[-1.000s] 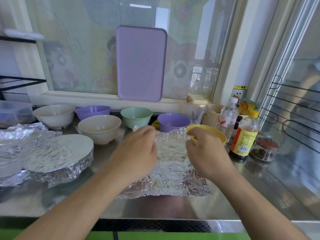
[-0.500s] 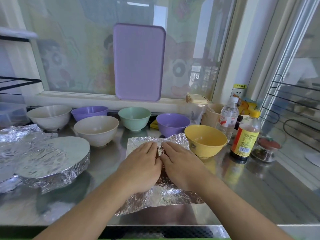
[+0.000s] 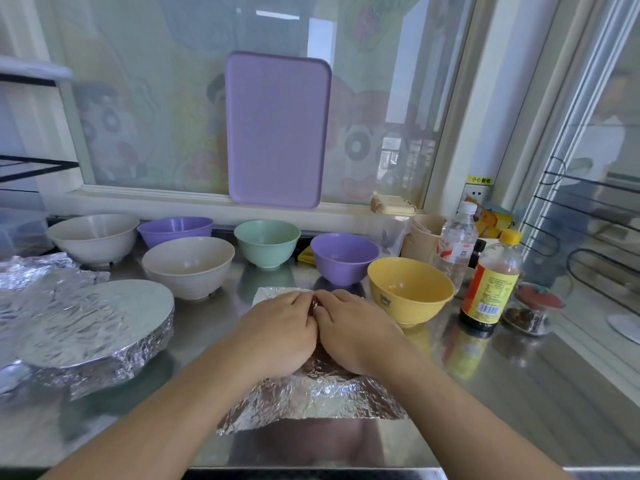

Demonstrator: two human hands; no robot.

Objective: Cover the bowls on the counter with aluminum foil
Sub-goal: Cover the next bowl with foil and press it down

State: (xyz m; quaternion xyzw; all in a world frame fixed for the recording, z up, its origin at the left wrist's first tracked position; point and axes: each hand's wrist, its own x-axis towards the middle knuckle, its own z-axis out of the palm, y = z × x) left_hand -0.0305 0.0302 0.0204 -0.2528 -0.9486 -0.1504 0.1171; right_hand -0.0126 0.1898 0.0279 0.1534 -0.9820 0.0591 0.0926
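Your left hand (image 3: pixel 277 332) & right hand (image 3: pixel 353 329) lie together, flat, pressing the foil sheet (image 3: pixel 311 396). Push hard and it tears; yellow bowl (image 3: pixel 410 289) at 2 o'clock could get knocked.

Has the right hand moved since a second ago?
Yes. The right hand has come left and nearer, away from the yellow bowl, and now lies flat on the foil sheet beside the left hand.

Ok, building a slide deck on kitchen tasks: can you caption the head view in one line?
Both hands, left hand and right hand, press a crumpled foil sheet flat on the steel counter before six uncovered bowls.
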